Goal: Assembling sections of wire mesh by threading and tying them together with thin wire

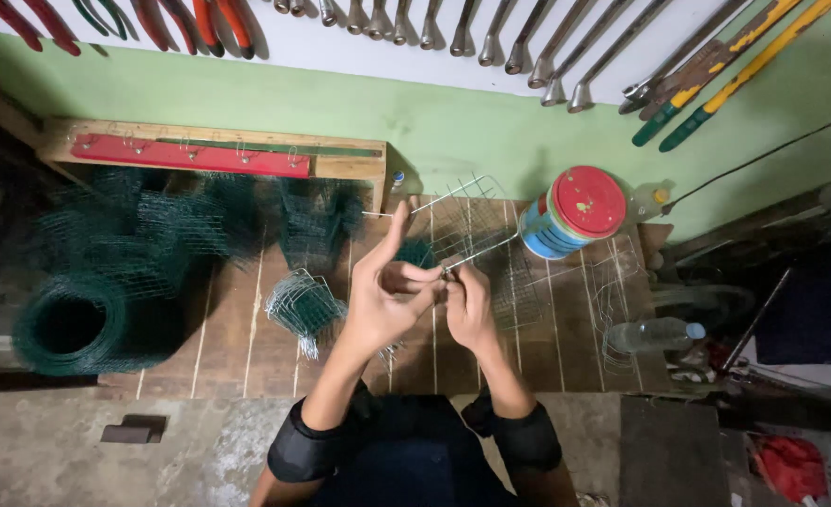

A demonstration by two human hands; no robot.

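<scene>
From my feed I cannot see where the fingertips of the left hand [384, 299] and right hand [468, 305] meet the wire mesh panel [462, 225], since the fingers cover that corner and whatever sits between them is too small to tell. The wrenches [491, 33] and pliers [162, 19] on the wall are cut off by the top edge. At far left the green mesh roll [77, 324] fades into shadow, and the red thing [791, 467] at bottom right is too blurred to name.

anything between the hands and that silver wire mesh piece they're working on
Nothing visible. The left hand and right hand both already pinch the wire mesh panel at its near corner.
</scene>
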